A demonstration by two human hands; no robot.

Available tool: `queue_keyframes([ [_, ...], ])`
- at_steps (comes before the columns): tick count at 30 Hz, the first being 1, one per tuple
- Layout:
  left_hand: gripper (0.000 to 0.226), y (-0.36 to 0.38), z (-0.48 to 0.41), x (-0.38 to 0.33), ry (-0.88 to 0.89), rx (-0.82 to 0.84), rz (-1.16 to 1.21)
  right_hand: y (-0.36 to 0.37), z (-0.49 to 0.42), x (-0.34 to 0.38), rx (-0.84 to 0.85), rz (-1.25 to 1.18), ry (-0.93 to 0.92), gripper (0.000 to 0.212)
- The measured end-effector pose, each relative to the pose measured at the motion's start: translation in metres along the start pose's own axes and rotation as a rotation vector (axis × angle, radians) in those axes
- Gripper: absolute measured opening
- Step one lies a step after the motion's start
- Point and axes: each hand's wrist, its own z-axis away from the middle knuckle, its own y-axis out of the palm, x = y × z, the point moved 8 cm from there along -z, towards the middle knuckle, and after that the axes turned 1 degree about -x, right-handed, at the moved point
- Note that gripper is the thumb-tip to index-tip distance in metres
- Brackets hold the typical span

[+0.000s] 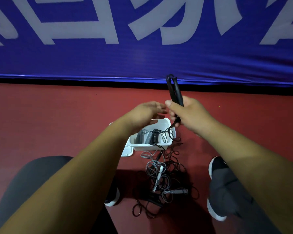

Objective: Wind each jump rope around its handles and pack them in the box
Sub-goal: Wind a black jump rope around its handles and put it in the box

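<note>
— What's down on that red floor (57,115)?
— A white box (149,146) out in the middle, short of the blue banner (142,65) whose hem runs along the far edge. A white lid (128,152) lies flat at its near left corner, touching it.
— And closer in?
— A loose tangle of ropes (169,168), grey and black cords looped over one another, starting right at the box's near wall. A white handle (160,173) lies in the heap, a grey handle (178,191) at its near right, black handles (154,199) at the near edge.
— Anything else?
— A dark left shoe (112,198) with a white sole beside the heap, and a right shoe (216,164) on the other side.
</note>
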Motion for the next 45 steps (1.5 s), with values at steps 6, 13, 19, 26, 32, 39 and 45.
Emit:
queue_keyframes([
  [6,0.030,0.055,0.025,-0.005,0.069,0.491,-0.020,-0.017,0.006,0.029,-0.012,-0.219,-0.032,0.016],
  [13,0.031,0.052,0.028,-0.033,0.205,0.483,-0.062,-0.063,0.003,0.034,-0.313,-0.272,-0.065,0.018],
  [19,0.025,0.042,0.028,-0.061,0.316,0.257,0.067,-0.081,0.003,0.027,-0.432,-0.255,-0.063,0.020],
  [26,0.008,0.029,0.025,-0.063,0.352,0.139,-0.627,-0.077,-0.001,0.024,-0.402,-0.280,0.004,0.023],
  [32,0.020,-0.003,0.016,-0.028,0.121,0.171,-0.907,-0.047,0.001,0.027,-0.157,-0.131,0.058,0.018],
  [39,0.015,-0.038,0.012,-0.039,0.205,-0.163,-0.888,-0.020,0.009,0.022,0.161,-0.007,0.133,0.026],
  [45,0.018,-0.043,0.019,-0.060,0.318,-0.209,-0.705,0.010,0.031,0.028,0.569,-0.127,0.168,0.050],
])
